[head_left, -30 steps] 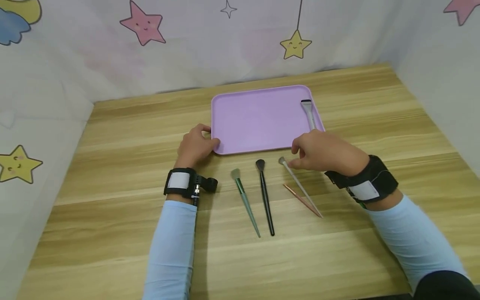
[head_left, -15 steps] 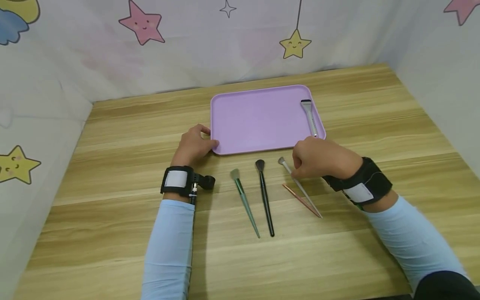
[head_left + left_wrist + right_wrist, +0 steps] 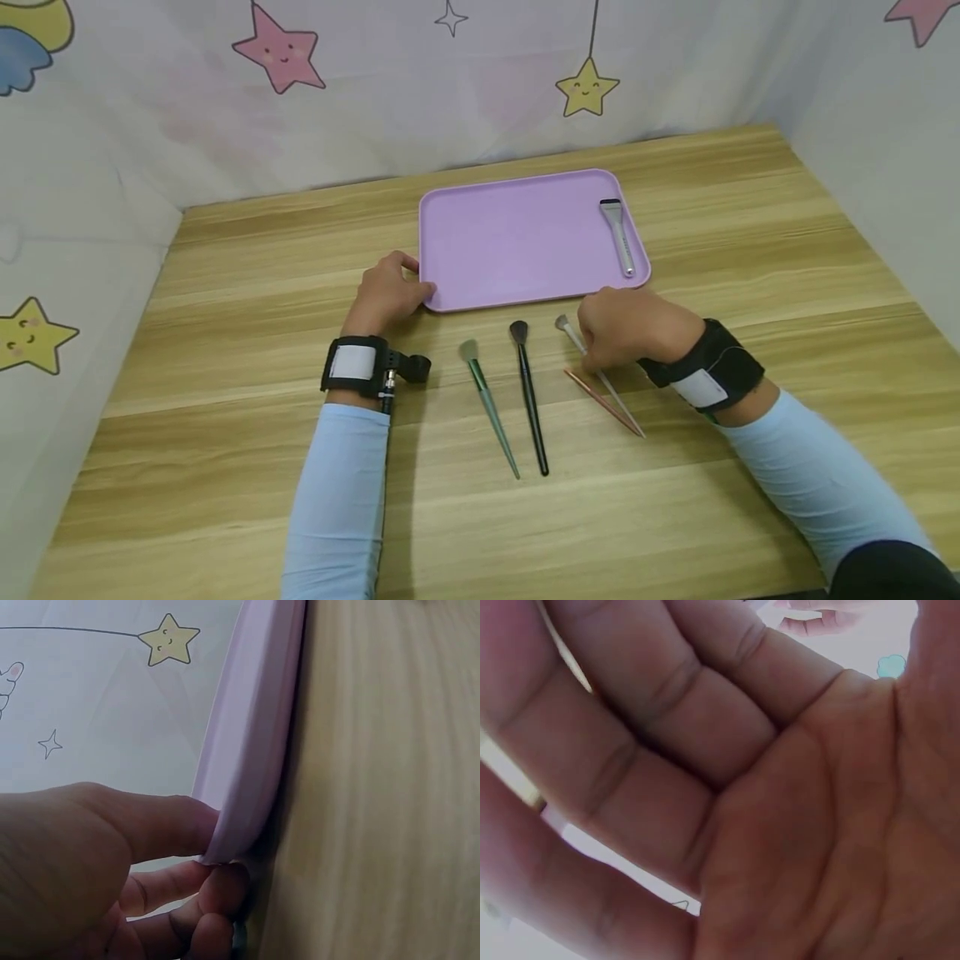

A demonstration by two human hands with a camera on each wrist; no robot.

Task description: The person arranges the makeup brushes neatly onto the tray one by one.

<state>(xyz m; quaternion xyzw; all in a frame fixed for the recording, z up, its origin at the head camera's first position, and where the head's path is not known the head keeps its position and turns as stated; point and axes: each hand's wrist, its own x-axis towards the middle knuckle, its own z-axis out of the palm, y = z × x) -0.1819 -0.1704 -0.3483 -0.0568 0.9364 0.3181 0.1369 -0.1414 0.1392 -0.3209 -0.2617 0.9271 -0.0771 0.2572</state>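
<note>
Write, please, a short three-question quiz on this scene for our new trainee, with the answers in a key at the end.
1. Name it: in the head view, which brush lies next to the green brush, just to its right?

2. True or false: the left hand holds the purple tray at its near left corner.

3. Choose one. Which thing lies on the tray?
A) the green brush
B) the flat-headed grey brush
C) the thin copper-coloured stick

Key:
1. The black brush.
2. True.
3. B.
</note>
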